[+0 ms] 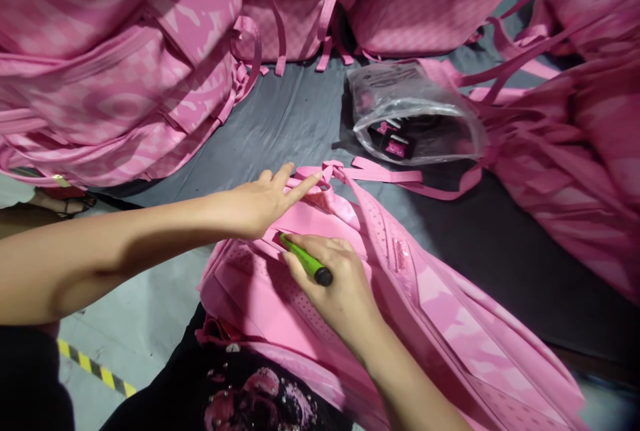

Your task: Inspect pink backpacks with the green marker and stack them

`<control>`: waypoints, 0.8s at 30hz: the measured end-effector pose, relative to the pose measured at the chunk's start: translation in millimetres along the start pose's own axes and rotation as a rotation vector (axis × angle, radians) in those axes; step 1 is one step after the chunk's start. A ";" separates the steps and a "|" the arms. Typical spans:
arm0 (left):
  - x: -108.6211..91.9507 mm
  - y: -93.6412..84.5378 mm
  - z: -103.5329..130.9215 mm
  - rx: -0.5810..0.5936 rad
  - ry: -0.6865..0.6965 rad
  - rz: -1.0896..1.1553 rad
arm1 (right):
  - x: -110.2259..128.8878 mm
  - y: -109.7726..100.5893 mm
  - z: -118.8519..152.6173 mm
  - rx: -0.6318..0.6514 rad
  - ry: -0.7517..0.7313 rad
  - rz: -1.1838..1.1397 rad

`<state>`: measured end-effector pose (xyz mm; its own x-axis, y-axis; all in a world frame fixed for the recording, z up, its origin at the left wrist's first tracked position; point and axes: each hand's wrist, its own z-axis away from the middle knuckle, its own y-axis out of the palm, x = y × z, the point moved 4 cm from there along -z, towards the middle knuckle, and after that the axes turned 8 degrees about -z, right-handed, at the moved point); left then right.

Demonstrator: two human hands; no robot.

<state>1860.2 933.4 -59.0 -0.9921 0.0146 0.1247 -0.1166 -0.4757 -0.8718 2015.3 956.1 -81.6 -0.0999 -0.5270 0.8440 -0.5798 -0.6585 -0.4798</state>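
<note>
A pink backpack [310, 231] lies at the table's near edge, its padded, dotted back and a camouflage-patterned strap showing. My left hand [265, 201] rests on its upper part with the fingers spread, beside a knotted pink strap [333, 168]. In my right hand [335, 271] is a green tool [305, 259] with a black end, closed in the fingers. Its tip touches the pink fabric just below my left hand; what kind of tool it is cannot be made out for certain.
Stacked pink backpacks [125, 78] stand at the left, with more [430, 11] at the back and right. An open clear plastic bag [415, 111] with small pink and black items lies on the grey table cover [295, 111]. Yellow-black tape [95, 368] marks the floor.
</note>
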 end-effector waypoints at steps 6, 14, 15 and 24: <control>-0.6 -2.0 0.4 0.020 -0.027 0.016 | 3.8 -4.0 1.0 0.002 -0.012 0.094; 2.1 2.9 0.5 -0.041 -0.051 0.083 | -1.6 -22.3 19.4 -0.087 -0.029 0.273; 2.5 3.6 0.9 -0.038 -0.050 0.094 | -2.2 -20.6 17.7 -0.083 -0.012 0.265; 6.7 4.8 0.7 -0.039 0.024 0.055 | 4.9 7.4 -6.6 0.008 0.061 -0.001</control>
<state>1853.0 930.6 -62.1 -0.9978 0.0107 0.0657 -0.0636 -0.4421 -0.8947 2005.1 952.1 -79.4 -0.1481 -0.4927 0.8575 -0.5738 -0.6634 -0.4802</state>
